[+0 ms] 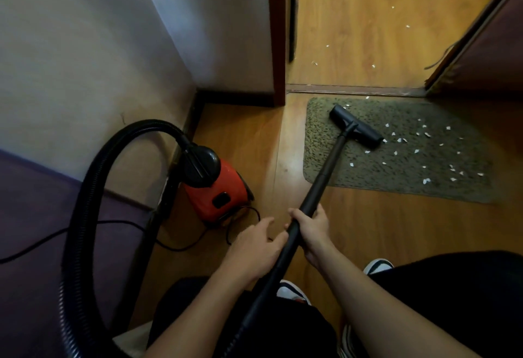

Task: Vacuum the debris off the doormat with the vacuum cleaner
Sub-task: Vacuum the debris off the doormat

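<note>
The doormat (396,148) lies before the door threshold, white paper scraps (424,156) on its right half, the floor nozzle (355,126) on its left. Our right hand (312,227) grips the wand (317,188); our left hand (254,247), fingers loose, touches it. The red vacuum cleaner (218,190) sits left of the mat.

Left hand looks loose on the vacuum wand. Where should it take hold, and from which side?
On the wand just below the right hand, coming in from the wand's left side. The tube slants up toward the floor head on the doormat, so fingers can wrap around it there. The left hand already rests beside that stretch, fingers partly open.
</note>
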